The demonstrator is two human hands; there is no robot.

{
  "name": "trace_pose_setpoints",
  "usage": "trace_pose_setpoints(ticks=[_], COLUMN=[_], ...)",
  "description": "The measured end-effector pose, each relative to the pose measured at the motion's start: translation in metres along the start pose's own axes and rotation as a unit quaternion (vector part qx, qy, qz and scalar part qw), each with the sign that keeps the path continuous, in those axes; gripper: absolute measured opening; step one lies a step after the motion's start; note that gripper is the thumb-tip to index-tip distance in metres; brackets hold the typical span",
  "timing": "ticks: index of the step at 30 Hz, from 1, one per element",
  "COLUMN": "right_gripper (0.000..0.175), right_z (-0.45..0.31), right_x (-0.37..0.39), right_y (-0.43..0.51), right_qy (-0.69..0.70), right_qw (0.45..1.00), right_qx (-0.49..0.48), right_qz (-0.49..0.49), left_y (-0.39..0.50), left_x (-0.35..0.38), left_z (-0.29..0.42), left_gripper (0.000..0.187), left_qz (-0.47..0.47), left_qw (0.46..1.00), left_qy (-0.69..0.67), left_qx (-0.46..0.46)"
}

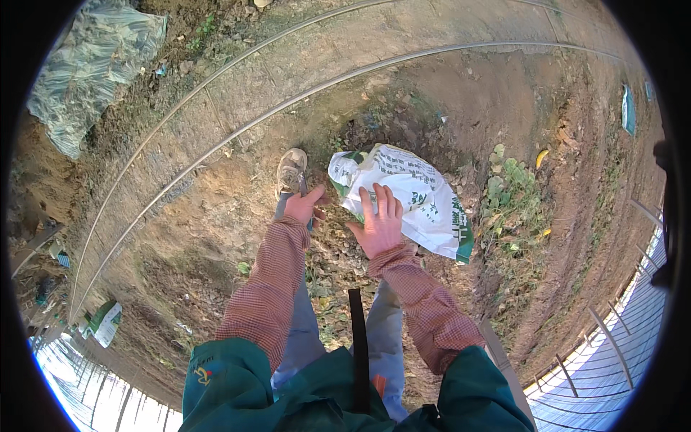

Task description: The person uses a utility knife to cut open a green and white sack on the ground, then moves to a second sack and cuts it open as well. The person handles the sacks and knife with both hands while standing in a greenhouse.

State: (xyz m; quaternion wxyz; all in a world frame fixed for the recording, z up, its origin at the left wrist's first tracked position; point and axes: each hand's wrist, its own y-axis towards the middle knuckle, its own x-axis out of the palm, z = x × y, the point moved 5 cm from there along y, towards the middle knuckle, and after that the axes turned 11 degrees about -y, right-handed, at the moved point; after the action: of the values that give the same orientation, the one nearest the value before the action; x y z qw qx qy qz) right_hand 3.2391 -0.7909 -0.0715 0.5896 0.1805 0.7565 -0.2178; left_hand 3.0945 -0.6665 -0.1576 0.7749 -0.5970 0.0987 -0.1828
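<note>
A white and green woven plastic sack (415, 197) lies on the soil before me, bearing printed writing. My right hand (380, 221) is spread over its near left edge, fingers apart, with the fingertips at the sack's surface; whether they press on it is hard to tell. To the left of the sack, my left hand (305, 207) is closed around a small tool (303, 186). A dark, narrow part sticks out above the fist and a bluish end shows below. The fingers hide its middle, so its exact kind is unclear.
My shoe (290, 167) stands beyond the left hand. Two curved metal rails (302, 96) cross the ground ahead. Leafy vines (510, 200) grow to the right. Crumpled plastic sheeting (102, 65) lies far left, and another sack (103, 322) lower left.
</note>
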Motion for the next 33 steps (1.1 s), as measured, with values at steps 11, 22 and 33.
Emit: trace_pose_setpoints(ticks=[11, 22, 33], right_gripper=[0.052, 0.047, 0.029], right_z=[0.058, 0.092, 0.080], right_x=[0.049, 0.061, 0.090], right_y=[0.035, 0.052, 0.044], right_qy=[0.367, 0.544, 0.491], right_qw=[0.874, 0.707, 0.795], right_qx=[0.176, 0.208, 0.243], right_qz=[-0.267, -0.402, -0.261], left_y=[-0.015, -0.015, -0.016], left_x=[0.003, 0.077, 0.085], left_z=[0.009, 0.011, 0.014], left_gripper=[0.029, 0.031, 0.021], left_qz=[-0.073, -0.174, -0.038], left_qw=[0.991, 0.970, 0.950], left_qy=[0.036, 0.083, 0.166], left_qx=[0.108, 0.148, 0.263])
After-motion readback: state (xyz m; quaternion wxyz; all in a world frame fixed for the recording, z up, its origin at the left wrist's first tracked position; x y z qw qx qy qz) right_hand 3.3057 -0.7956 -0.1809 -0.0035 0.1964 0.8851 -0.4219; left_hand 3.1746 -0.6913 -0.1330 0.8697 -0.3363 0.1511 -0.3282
